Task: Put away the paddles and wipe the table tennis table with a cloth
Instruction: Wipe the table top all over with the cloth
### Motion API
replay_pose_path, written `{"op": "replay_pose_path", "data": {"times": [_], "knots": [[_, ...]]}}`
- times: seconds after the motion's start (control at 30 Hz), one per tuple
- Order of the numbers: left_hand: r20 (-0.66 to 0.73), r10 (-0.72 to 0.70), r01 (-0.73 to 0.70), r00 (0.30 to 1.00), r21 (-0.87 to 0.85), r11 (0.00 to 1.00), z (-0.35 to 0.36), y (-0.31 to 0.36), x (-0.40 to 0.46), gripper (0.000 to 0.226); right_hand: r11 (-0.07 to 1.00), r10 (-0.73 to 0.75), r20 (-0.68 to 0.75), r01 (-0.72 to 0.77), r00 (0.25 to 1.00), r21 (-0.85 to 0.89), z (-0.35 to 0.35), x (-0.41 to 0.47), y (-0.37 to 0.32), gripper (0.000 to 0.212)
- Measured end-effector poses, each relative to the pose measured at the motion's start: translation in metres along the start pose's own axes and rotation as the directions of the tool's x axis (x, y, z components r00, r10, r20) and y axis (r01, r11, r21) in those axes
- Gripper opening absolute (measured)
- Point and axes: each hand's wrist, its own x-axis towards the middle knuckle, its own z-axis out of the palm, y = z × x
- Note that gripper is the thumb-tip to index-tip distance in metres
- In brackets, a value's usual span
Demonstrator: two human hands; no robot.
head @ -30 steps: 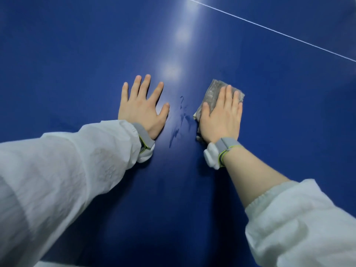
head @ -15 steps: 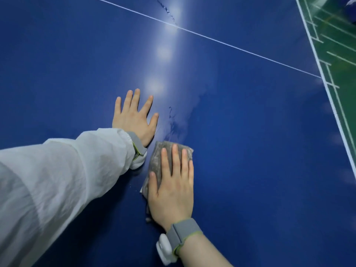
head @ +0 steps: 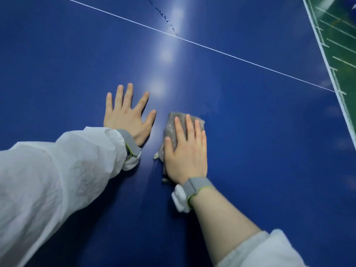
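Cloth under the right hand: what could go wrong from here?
The cloth is small and bunched under the flat right hand, so bare fingers could smear the table. A wet streak beyond the white line might get missed. The left hand, pressed flat, may leave prints.

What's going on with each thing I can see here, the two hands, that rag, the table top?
left hand: flat on the table, fingers spread, holding nothing.
right hand: pressed flat on top of the cloth.
cloth: grey, crumpled, pinned under the right hand, lying on the table.
table: blue, glossy, with a streak of wet droplets far up by the white line.
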Motion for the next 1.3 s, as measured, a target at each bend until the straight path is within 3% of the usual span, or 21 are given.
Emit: {"op": "replay_pose_path", "data": {"times": [0.33,0.53,0.73,1.1,1.3], "knots": [[-0.015,-0.037,0.037,0.999,0.006,0.999,-0.001,0.000,0.003,0.066,0.996,0.088,-0.005,-0.088,0.996,0.005,-0.012,0.170,0.048,0.059],[-0.040,-0.040,0.039,0.998,-0.036,0.999,0.003,0.003,0.000,0.065,0.990,0.138,0.021,-0.138,0.990,0.011,-0.022,0.216,0.066,0.059],[-0.053,-0.041,0.039,0.998,-0.041,0.998,0.002,0.003,0.001,0.065,0.999,0.040,0.005,-0.040,0.999,-0.024,-0.025,0.192,0.061,0.060],[-0.023,-0.024,0.023,0.999,-0.019,1.000,-0.001,-0.002,0.004,0.069,0.961,-0.260,0.027,0.262,0.965,-0.088,-0.016,-0.013,0.021,0.061],[-0.018,-0.041,0.040,0.999,-0.052,0.998,-0.004,-0.001,0.003,0.073,0.932,-0.356,0.127,0.362,0.926,-0.026,-0.019,0.016,0.036,0.060]]}}
